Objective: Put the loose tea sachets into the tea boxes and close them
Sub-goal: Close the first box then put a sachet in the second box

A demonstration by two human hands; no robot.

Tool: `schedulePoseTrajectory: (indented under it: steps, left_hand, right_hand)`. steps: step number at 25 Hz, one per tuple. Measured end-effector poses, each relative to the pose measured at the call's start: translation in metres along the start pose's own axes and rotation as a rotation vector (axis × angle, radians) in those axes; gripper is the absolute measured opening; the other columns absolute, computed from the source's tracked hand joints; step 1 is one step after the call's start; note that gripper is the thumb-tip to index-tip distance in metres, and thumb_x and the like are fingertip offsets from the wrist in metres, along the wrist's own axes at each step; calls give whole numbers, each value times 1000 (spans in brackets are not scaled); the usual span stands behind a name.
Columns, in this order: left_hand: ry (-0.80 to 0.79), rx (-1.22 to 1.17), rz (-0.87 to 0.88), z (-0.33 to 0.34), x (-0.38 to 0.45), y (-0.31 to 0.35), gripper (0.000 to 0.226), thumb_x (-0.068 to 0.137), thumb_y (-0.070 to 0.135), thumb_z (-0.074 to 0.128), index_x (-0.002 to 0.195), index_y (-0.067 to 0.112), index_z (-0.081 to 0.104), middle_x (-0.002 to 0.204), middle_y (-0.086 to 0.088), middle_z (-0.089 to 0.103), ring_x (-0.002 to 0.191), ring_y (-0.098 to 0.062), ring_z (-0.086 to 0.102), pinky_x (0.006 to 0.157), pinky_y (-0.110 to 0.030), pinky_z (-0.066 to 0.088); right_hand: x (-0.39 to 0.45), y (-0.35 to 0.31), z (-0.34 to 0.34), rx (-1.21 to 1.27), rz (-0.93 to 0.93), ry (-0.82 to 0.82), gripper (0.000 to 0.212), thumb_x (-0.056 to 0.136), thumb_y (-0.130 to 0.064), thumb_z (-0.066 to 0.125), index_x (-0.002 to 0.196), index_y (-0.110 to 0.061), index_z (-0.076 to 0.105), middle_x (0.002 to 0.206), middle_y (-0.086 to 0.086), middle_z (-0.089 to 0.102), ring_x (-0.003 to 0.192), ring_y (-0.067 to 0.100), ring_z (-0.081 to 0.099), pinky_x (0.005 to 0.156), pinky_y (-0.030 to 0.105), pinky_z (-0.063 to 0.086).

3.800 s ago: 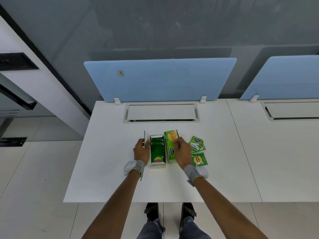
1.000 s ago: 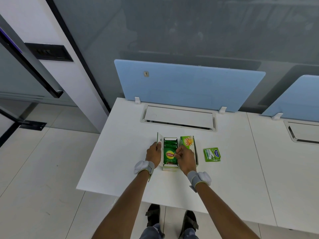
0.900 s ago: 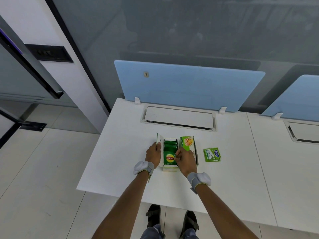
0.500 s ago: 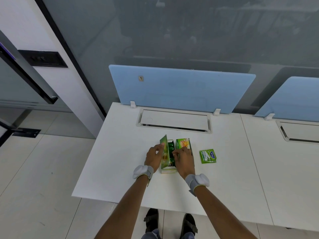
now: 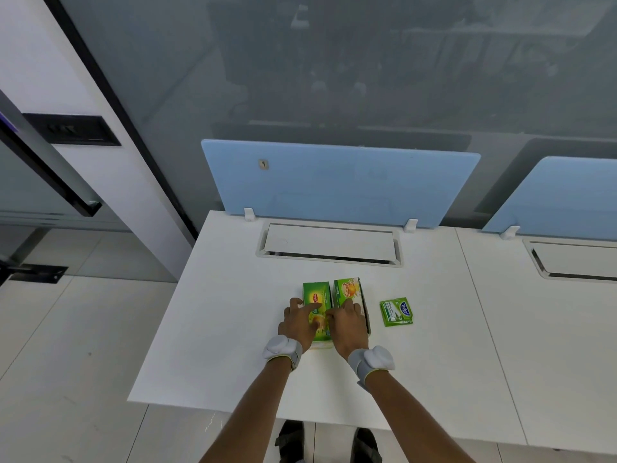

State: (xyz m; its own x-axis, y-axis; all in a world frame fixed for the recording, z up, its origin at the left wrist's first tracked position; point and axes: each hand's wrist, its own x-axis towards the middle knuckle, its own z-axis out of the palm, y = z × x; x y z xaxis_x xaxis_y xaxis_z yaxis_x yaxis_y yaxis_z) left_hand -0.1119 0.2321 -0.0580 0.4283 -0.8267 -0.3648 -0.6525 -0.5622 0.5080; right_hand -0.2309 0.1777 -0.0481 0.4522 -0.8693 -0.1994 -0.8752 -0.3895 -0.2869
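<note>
Two green tea boxes stand side by side on the white desk (image 5: 227,329). The left Lipton box (image 5: 316,297) has its lid folded down flat. My left hand (image 5: 298,324) lies on that lid with fingers spread, pressing it. My right hand (image 5: 347,325) rests on the seam between this box and the right tea box (image 5: 349,289), fingertips on the lid's right edge. A loose green Tetley sachet (image 5: 396,311) lies flat on the desk to the right of the boxes, apart from both hands.
A recessed cable flap (image 5: 330,243) sits behind the boxes, and a blue divider screen (image 5: 337,183) stands at the desk's back edge. A second desk (image 5: 551,329) adjoins on the right. The floor drops away left of the desk.
The Lipton box's lid, upright at the left before, has swung over and now lies shut under my left hand. The loose Lipton sachet seen earlier is gone from the desk.
</note>
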Motion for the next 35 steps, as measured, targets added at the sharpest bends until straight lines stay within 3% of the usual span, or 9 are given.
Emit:
schedulePoseTrajectory:
  steps: [3,7,11,18,24,28,30,32,35]
  left_hand:
    - [-6,62,19,-2,1,2,46,89,23,59,131,41,52,143,-4,36,126,-29,43,90,-45,50]
    - [34,122,61,-7,2,12,49,83,22,60,129,37,55,144,-4,37,128,-29,38,94,-43,43]
    - [-3,277,299,-5,4,20,51,82,8,55,129,28,58,143,-2,44,126,-28,42,91,-40,43]
    - [-54,227,377,4,4,36,42,82,5,51,120,19,62,132,-3,55,120,-28,51,91,-42,49]
    - [-15,42,299,1,3,40,26,93,24,51,113,18,67,122,-3,62,114,-25,57,90,-40,51]
    - [19,-113,208,-6,-1,49,34,97,40,46,107,18,69,111,-5,67,103,-26,62,87,-40,53]
    - [71,-310,118,-12,-2,55,39,95,53,41,111,24,63,108,-3,68,97,-23,64,86,-40,54]
    - [139,-443,63,-15,-1,61,49,91,63,38,125,31,51,118,2,64,105,-19,62,93,-41,52]
    - [189,-488,93,-17,2,66,56,98,37,45,149,31,23,127,6,44,109,-11,49,95,-30,43]
  right_hand:
    - [-1,4,1,51,-6,-30,27,95,-16,49,113,-19,68,113,15,56,110,36,51,87,44,49]
    - [2,19,-14,257,161,160,24,95,-21,47,100,-12,69,102,14,63,98,35,59,76,41,52]
    - [3,42,-26,194,278,177,25,90,-28,54,83,-12,72,85,13,73,81,33,68,65,34,54]
    - [4,30,-15,112,293,65,25,86,-27,63,107,-14,59,101,11,71,102,33,63,72,35,50]
    - [13,49,-15,668,378,115,34,76,-11,71,106,-14,55,80,6,69,86,31,67,72,41,57]
    - [12,44,-31,826,257,140,23,77,-9,73,99,-14,68,65,-2,62,64,18,62,58,25,49]
    - [11,34,-36,863,164,160,9,84,-18,70,93,-18,70,72,-2,66,68,13,63,61,20,47]
    - [12,24,-35,866,70,117,13,92,-20,60,93,-17,73,84,-1,72,78,10,65,68,17,49]
    - [13,18,-25,888,7,-62,26,90,-1,51,98,-10,74,92,5,75,83,15,68,82,30,56]
